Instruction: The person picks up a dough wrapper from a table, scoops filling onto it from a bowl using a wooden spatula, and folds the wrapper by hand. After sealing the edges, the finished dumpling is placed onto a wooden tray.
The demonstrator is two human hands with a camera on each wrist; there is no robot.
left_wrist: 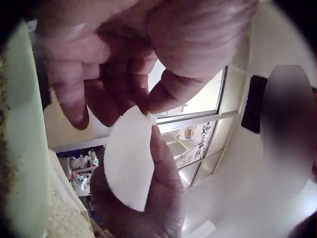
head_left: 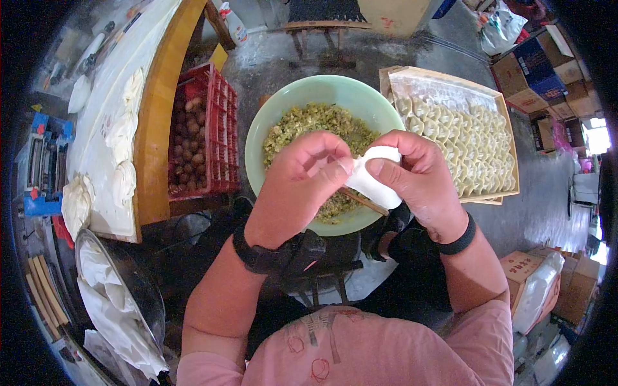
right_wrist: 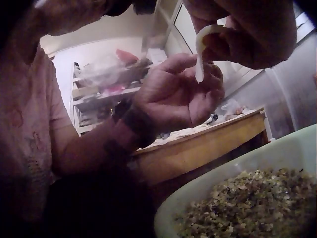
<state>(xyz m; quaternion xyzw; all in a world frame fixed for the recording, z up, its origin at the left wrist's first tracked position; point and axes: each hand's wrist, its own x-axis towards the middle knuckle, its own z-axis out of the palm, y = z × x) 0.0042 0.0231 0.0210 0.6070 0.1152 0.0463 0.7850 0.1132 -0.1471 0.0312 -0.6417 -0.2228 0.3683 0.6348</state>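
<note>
Both hands hold a white, bent dumpling wrapper (head_left: 372,186) over a pale green bowl (head_left: 255,132) of chopped filling (head_left: 299,122). At one end of the wrapper, the thumb and a finger of my left hand (head_left: 299,180) pinch its edge. My right hand (head_left: 421,183) grips the other end, its thumb pressed on the upper face. In the left wrist view the wrapper (left_wrist: 130,158) shows a broad curved side, while in the right wrist view the wrapper (right_wrist: 200,52) is a thin curl below the right fingers. A wooden stick (head_left: 364,199) lies in the bowl, partly hidden.
Right of the bowl, a wooden tray (head_left: 510,141) carries rows of folded dumplings (head_left: 460,145). To the left stand a red crate (head_left: 222,128) of round brown things and a table (head_left: 151,141) with wrapper piles (head_left: 122,138). Cardboard boxes (head_left: 531,74) line the right side.
</note>
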